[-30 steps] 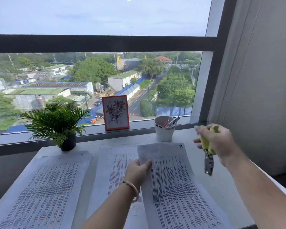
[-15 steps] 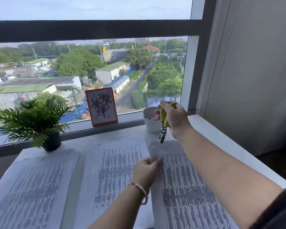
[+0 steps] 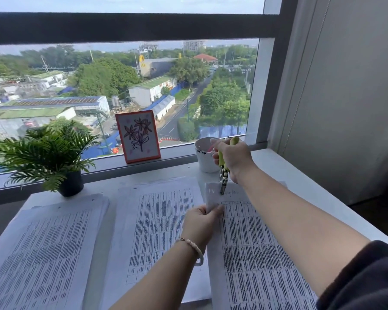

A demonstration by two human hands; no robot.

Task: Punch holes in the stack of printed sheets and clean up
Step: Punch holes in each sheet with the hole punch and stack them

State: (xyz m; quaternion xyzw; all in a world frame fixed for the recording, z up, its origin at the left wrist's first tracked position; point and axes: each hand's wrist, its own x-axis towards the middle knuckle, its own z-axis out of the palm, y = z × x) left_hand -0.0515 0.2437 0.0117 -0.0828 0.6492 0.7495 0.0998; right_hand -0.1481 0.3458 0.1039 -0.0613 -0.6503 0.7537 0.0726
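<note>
Three lots of printed sheets lie on the white desk: a thick stack (image 3: pixel 45 247) at left, a sheet pile (image 3: pixel 159 231) in the middle, and a right-hand sheet (image 3: pixel 251 247). My left hand (image 3: pixel 202 222) pinches the left edge of the right-hand sheet near its top. My right hand (image 3: pixel 232 158) grips the yellow handles of a single-hole punch (image 3: pixel 224 175). Its metal jaws point down and meet the sheet's top margin. My right forearm hides part of that sheet.
A white cup (image 3: pixel 205 156) holding pens stands behind my right hand. A framed flower drawing (image 3: pixel 138 136) leans on the window sill, and a small potted plant (image 3: pixel 52 157) stands at the desk's back left. A grey wall closes the right side.
My right hand has carried the punch from the right side leftward and down until its jaws reach the sheet's top margin. My left hand has kept its hold on the sheet's edge.
</note>
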